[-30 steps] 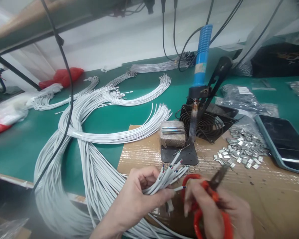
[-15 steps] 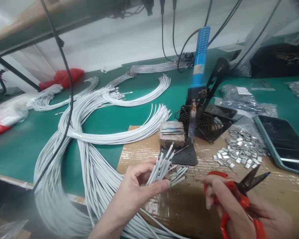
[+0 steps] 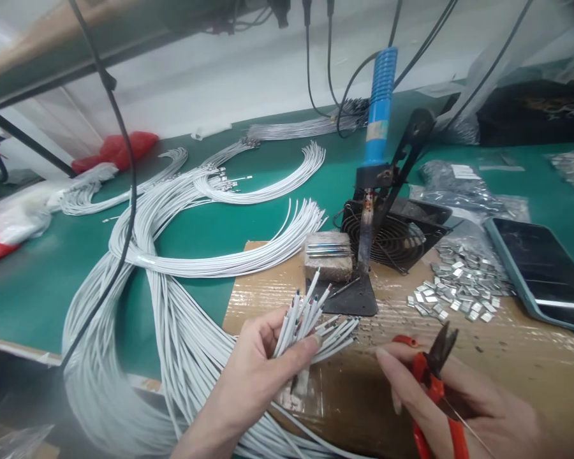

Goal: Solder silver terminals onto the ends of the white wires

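White cables (image 3: 299, 319) stand in a fanned bunch in my left hand (image 3: 263, 366), gripped between thumb and fingers with their cut ends up. More cable ends lie just right of the thumb, over the cardboard. My right hand (image 3: 440, 395) holds red-handled scissors (image 3: 433, 376), the blades pointing up and only slightly parted. A gap separates the scissors from the cables. Behind my left hand, a blue-handled soldering iron (image 3: 379, 115) is held in a black stand beside a block (image 3: 328, 255) with thin metal rods on top.
Large coils of white cable (image 3: 157, 261) spread over the green table (image 3: 210, 229) at the left. Small metal pieces (image 3: 459, 287) lie on the cardboard (image 3: 516, 357), near a phone (image 3: 545, 271). A fan (image 3: 395, 236) sits behind the iron stand.
The scissors have turned more upright and their blades are closer together. My left hand has shifted slightly left with the cables. The whole view has moved a little.
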A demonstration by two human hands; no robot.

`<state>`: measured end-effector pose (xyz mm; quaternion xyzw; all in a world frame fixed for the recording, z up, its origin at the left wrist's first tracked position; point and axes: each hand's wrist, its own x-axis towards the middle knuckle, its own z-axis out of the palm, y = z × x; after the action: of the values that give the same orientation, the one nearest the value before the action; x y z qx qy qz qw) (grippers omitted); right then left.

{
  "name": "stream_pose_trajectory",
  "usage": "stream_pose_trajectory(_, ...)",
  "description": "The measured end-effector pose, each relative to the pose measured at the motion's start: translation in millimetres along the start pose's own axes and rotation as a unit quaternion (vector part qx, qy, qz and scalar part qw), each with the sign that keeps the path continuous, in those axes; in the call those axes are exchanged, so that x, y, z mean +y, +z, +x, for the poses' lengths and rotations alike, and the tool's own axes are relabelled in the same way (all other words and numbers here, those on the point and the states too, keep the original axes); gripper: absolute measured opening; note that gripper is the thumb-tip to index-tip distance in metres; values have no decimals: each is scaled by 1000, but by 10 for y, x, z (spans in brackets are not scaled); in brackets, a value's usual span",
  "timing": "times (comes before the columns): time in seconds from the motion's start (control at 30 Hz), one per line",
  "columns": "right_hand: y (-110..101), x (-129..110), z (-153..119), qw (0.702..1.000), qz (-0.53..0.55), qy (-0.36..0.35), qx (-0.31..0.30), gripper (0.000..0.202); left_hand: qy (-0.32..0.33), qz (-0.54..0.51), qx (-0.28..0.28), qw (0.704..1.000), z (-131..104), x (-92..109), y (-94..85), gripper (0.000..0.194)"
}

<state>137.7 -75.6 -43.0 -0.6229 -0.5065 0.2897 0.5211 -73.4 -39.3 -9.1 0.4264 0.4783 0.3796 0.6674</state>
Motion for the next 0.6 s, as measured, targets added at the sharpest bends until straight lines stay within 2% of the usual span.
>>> stream_pose_trajectory(0.1,114,-134,25,998,39,2,-57,12,-4,15,-5,1000,-23,12,13,23)
stream_pose_trajectory(0.17,181,-215,20,993,82,41,-79,10,-7,23,-13,1000,-34,16,15,22)
stream_pose_trajectory(0.3,295,-323,-35,981,126,134,-65,16,-10,36,-19,999,-57,18,7,21)
stream_pose_trajectory(0.4,357,-319,-84,972,137,183,-61,28,-13,33,-36,999,-68,27,7,20)
stream_pose_trajectory(0.53,338,-218,-85,966,147,208,-48,43,1,17,-50,999,-62,43,17,22)
stream_pose_trajectory(0.6,270,-144,-54,975,125,178,-42,46,12,13,-52,999,-58,41,19,24)
